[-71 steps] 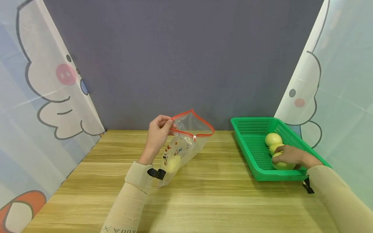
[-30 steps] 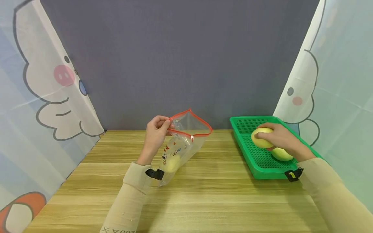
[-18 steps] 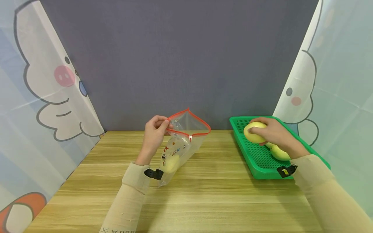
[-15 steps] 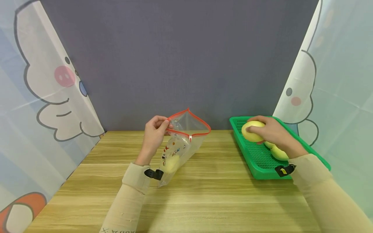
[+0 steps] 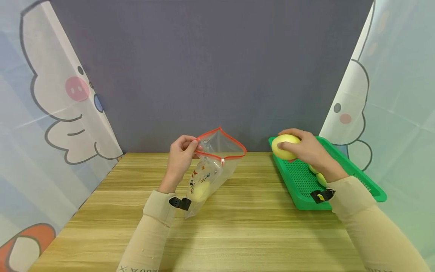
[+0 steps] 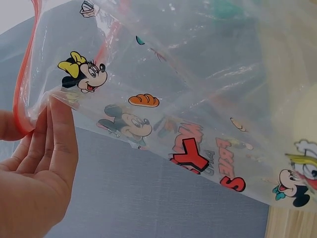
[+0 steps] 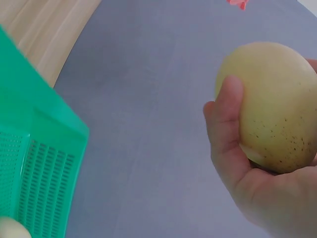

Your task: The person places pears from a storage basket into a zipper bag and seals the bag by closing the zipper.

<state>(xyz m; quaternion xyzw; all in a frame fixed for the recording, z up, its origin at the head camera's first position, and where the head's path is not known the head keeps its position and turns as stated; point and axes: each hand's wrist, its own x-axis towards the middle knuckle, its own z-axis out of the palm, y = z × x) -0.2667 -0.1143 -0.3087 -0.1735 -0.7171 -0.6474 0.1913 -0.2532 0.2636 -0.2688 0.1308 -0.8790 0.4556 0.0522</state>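
Observation:
My left hand [image 5: 181,155] pinches the rim of a clear zip bag [image 5: 224,172] between thumb and fingers. The bag hangs with its red-edged mouth spread, a white slider [image 5: 222,161] at the front. Inside, low down, lies one pale yellow fruit [image 5: 201,191]. Cartoon prints cover the bag's side in the left wrist view. My right hand [image 5: 307,150] grips a round yellow-green fruit [image 5: 285,146], raised over the far left side of the green basket [image 5: 299,202]. Dark specks dot this fruit [image 7: 277,109] in the right wrist view; its exact kind is unclear.
More yellow-green fruit [image 5: 321,179] lies in the basket, partly hidden by my right wrist. Wooden tabletop [image 5: 251,226] spans the space between bag and basket. A dark grey panel [image 5: 210,75] stands behind, with printed curtains [image 5: 397,113] at both sides.
My right hand has taken a fruit from the near end of the basket, lifted it and carried it left and away from me. My left hand and the bag have barely moved.

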